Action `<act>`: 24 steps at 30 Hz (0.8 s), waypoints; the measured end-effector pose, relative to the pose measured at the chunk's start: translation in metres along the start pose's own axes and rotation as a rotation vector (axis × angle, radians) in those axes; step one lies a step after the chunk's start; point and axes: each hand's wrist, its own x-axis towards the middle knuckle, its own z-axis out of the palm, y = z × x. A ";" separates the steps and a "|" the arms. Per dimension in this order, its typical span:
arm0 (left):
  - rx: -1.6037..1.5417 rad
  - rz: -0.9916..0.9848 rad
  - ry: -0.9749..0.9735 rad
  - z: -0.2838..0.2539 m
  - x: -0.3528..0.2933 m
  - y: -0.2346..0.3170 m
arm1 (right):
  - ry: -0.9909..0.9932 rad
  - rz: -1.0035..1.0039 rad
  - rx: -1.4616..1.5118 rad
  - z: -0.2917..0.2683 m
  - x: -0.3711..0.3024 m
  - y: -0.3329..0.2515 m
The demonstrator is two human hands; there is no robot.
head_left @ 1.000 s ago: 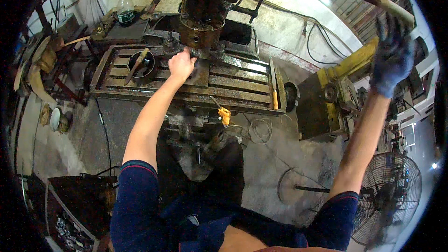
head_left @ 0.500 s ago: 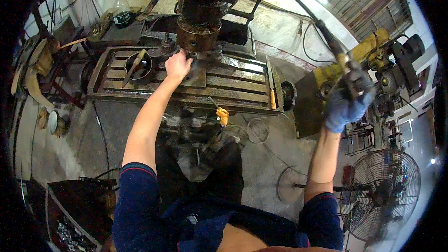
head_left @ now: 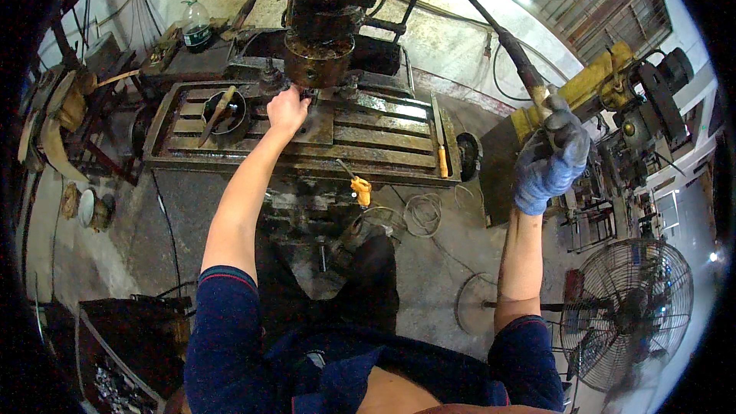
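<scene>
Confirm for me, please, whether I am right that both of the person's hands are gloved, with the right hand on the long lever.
Not quite: the head view shows the left hand bare. Only the right hand is gloved, and it is on the long lever.

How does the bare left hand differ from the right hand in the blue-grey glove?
The left hand is bare; the right hand wears a glove. The left hand is by the rusty round spindle head; the right hand grips a long dark lever. Both are held forward.
</scene>
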 end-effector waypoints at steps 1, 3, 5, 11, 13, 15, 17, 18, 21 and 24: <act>-0.005 0.008 0.008 0.002 0.001 0.000 | -0.009 0.002 0.013 -0.001 -0.002 0.000; 0.024 -0.010 0.005 0.007 0.003 -0.006 | -0.012 0.015 -0.035 0.004 0.000 -0.003; 0.030 0.001 0.015 0.009 0.004 -0.010 | -0.024 0.006 -0.152 0.013 0.005 -0.011; -0.060 0.074 -0.009 -0.003 -0.002 -0.017 | 0.004 0.064 -0.142 0.007 -0.004 -0.008; -0.130 0.110 -0.078 -0.013 -0.006 -0.019 | 0.022 0.069 -0.271 0.008 -0.005 -0.012; -0.132 0.144 -0.140 -0.029 -0.012 -0.022 | 0.084 0.120 -0.092 0.008 -0.007 -0.009; -0.128 0.178 -0.186 -0.047 -0.020 -0.023 | 0.056 0.075 -0.063 0.006 -0.010 -0.005; -0.123 0.197 -0.201 -0.058 -0.023 -0.022 | 0.022 0.066 -0.034 0.003 -0.012 -0.004; -0.130 0.245 -0.200 -0.083 -0.036 -0.028 | 0.060 0.105 -0.022 0.007 -0.015 -0.004; -0.085 0.272 -0.229 -0.110 -0.048 -0.029 | 0.059 0.136 -0.001 0.001 -0.021 0.000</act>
